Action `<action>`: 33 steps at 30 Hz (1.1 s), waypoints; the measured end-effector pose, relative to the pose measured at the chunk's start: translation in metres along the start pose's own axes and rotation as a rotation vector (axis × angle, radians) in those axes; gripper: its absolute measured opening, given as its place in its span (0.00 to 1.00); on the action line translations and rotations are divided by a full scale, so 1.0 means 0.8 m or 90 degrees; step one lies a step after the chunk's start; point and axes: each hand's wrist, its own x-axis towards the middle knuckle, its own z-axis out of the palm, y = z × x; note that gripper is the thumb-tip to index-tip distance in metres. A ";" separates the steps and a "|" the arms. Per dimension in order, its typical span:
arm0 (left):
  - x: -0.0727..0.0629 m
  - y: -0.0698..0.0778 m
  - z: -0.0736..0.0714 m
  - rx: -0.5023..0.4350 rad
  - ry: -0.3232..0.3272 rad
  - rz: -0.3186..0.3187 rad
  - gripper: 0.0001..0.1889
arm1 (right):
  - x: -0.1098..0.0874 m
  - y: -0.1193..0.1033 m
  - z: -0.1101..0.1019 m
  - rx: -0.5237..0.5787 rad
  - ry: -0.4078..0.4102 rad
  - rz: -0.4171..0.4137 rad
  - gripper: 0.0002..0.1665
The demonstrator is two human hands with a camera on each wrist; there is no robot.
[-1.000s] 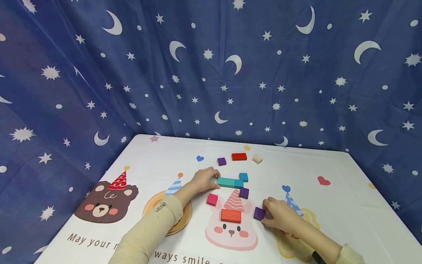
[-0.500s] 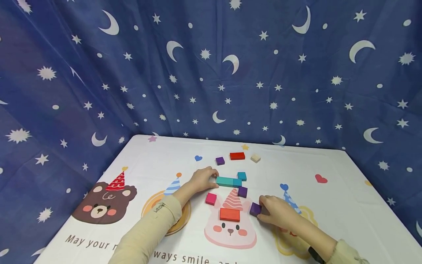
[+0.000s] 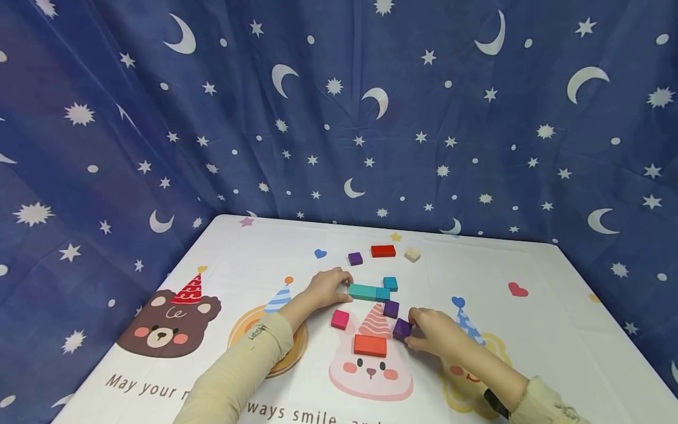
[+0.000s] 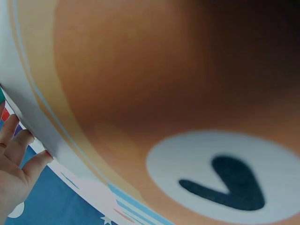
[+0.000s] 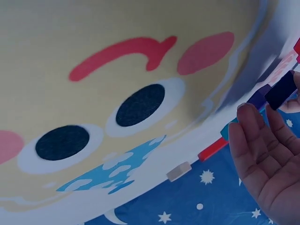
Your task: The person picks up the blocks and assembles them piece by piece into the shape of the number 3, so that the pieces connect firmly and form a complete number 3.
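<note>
White printed tablecloth [image 3: 551,330], beneath your hands; your left hand [image 3: 325,288], thumb and fingers at the left end of the teal rectangular block [image 3: 362,292], though whether they grip it cannot be told; your right hand [image 3: 436,333], pinching a square purple block [image 3: 402,330], just near and right of a second purple block [image 3: 391,309].

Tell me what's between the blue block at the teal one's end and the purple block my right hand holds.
The head view shows another purple block between the blue block and the held purple block.
</note>
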 end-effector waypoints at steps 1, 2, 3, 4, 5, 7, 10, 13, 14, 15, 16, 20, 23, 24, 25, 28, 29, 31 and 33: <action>0.000 0.000 0.000 -0.003 -0.002 -0.001 0.17 | 0.001 0.000 0.001 0.001 0.004 -0.005 0.14; 0.000 0.000 0.000 -0.005 -0.002 0.000 0.17 | 0.002 0.000 0.002 -0.003 0.008 -0.015 0.14; 0.000 0.000 0.000 -0.007 -0.002 0.000 0.17 | 0.003 0.000 0.003 -0.005 0.012 -0.025 0.14; 0.001 0.000 0.000 -0.007 -0.001 0.000 0.17 | 0.004 0.000 0.003 -0.008 0.017 -0.038 0.14; 0.001 0.000 0.000 -0.007 0.000 0.000 0.17 | 0.005 0.000 0.004 -0.011 0.021 -0.048 0.14; 0.002 0.000 -0.001 -0.006 -0.001 -0.002 0.17 | 0.007 0.000 0.005 -0.011 0.024 -0.062 0.14; 0.003 0.000 -0.001 -0.002 -0.003 -0.003 0.17 | 0.009 -0.002 0.007 -0.002 0.021 -0.050 0.14; 0.003 0.001 -0.001 -0.001 -0.006 -0.007 0.18 | 0.010 -0.005 0.009 0.007 0.020 -0.021 0.14; 0.003 0.001 -0.001 -0.003 -0.007 -0.009 0.18 | 0.011 -0.006 0.010 0.012 0.020 -0.011 0.14; 0.003 0.001 -0.001 -0.004 -0.008 -0.010 0.18 | 0.011 -0.008 0.011 0.016 0.020 0.000 0.15; 0.003 0.001 -0.001 -0.005 -0.009 -0.010 0.17 | 0.012 -0.009 0.012 0.022 0.020 0.010 0.15; 0.002 0.001 0.000 -0.008 -0.009 -0.009 0.17 | 0.013 -0.014 0.015 0.043 0.011 0.037 0.16; 0.001 0.000 0.001 -0.009 -0.005 -0.006 0.17 | 0.013 -0.017 0.016 0.040 0.014 0.038 0.17; 0.001 0.000 0.002 -0.008 -0.004 -0.005 0.17 | 0.013 -0.017 0.017 0.036 0.017 0.036 0.17; 0.001 0.000 0.002 -0.008 -0.003 -0.004 0.17 | 0.013 -0.017 0.018 0.032 0.022 0.033 0.18; 0.001 0.000 0.002 -0.007 -0.004 -0.006 0.17 | 0.014 -0.017 0.020 0.022 0.037 0.029 0.18; 0.002 0.000 0.002 -0.005 -0.005 -0.007 0.17 | 0.014 -0.017 0.021 0.021 0.039 0.029 0.18; 0.002 -0.001 0.002 -0.003 -0.010 -0.010 0.18 | 0.015 -0.017 0.022 0.022 0.041 0.031 0.18; 0.002 -0.002 0.003 0.000 -0.012 -0.012 0.18 | 0.015 -0.018 0.022 0.024 0.039 0.035 0.18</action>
